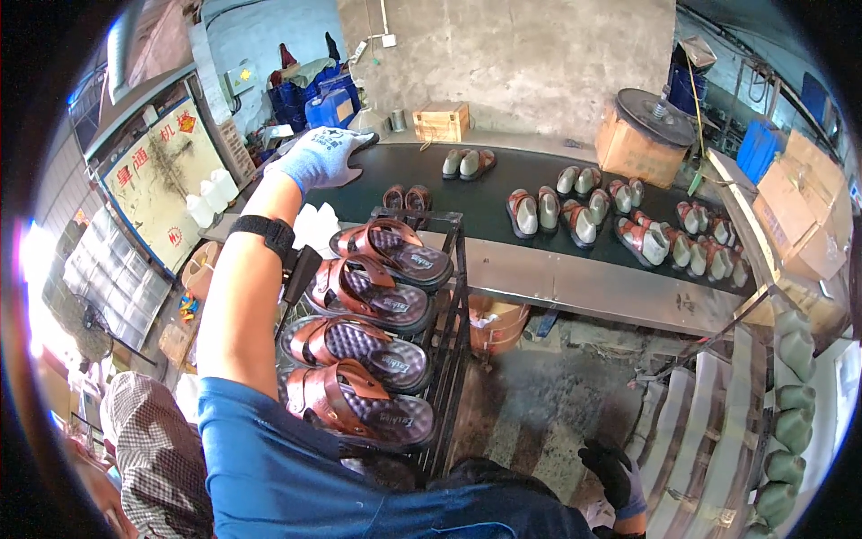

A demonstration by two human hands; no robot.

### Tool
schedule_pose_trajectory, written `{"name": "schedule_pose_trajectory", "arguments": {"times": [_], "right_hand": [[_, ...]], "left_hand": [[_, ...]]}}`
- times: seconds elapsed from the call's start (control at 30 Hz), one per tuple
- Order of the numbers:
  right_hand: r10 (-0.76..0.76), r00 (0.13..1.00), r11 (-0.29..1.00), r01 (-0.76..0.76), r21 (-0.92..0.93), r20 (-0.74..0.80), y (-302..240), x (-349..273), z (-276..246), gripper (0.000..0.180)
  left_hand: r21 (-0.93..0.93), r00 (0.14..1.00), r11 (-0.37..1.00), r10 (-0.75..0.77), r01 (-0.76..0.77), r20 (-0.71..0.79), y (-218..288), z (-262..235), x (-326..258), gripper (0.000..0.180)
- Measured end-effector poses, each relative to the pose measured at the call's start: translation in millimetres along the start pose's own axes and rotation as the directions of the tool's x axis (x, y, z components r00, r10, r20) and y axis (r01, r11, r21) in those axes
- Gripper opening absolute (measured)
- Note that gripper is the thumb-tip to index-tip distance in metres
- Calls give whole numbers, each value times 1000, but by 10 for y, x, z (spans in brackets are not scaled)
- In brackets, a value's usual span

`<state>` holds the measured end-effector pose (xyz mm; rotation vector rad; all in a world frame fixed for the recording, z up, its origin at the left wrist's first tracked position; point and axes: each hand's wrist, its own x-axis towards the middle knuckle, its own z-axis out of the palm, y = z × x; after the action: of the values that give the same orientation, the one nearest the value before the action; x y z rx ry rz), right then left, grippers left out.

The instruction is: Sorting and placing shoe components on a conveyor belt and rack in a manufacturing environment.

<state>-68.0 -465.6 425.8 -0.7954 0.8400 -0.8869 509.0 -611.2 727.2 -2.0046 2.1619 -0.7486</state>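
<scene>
My left hand (323, 160), in a pale blue-grey glove, stretches over the left end of a black belt table (422, 171). Its thumb and fingers are apart, and I see nothing held; the palm side is hidden. Below that arm, brown strap sandals (382, 292) with dark studded insoles sit stacked on a black metal rack (456, 269). A small brown pair (406, 198) rests on the belt just behind the rack. Low at the right, my right hand (611, 472), in a glove with black fingers, hangs with loosely spread fingers, holding nothing visible.
Several sandals with grey-green lasts (584, 216) stand across the belt. A black round lid covers a carton (642, 144); a wooden box (440, 121) is by the wall. Foot-shaped lasts (795, 422) line the right side. A person in a checked head covering (157, 449) is at lower left.
</scene>
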Motion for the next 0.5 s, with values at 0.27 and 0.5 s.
{"name": "schedule_pose_trajectory", "arguments": {"times": [0.27, 0.5], "right_hand": [[5, 1000, 1000, -5, -16, 9, 5, 54, 11, 54], [-22, 999, 1000, 22, 4, 28, 45, 60, 11, 52]], "left_hand": [[-5, 1000, 1000, 8, -8, -8, -59, 131, 36, 51], [-46, 986, 996, -69, 76, 151, 9, 37, 47, 60]]}}
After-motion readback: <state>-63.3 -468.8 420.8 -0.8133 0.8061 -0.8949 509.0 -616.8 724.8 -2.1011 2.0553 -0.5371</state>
